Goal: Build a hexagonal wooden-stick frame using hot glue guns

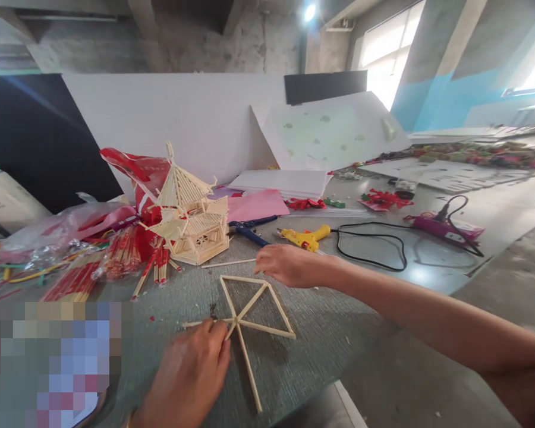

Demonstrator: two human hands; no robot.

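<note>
Left hand [189, 365]: grasping spoked stick frame [236, 321], flat on counter [321, 351]. Right hand [288, 266]: beside loose stick [228, 263], grip indeterminable. Stick pavilion [195, 229] behind.

Two hands [195, 364] [285, 266], one stick frame [236, 321], one stick pavilion [200, 233], one yellow glue gun [306, 239] and one blue hand tool [245, 229] were visible.
</note>
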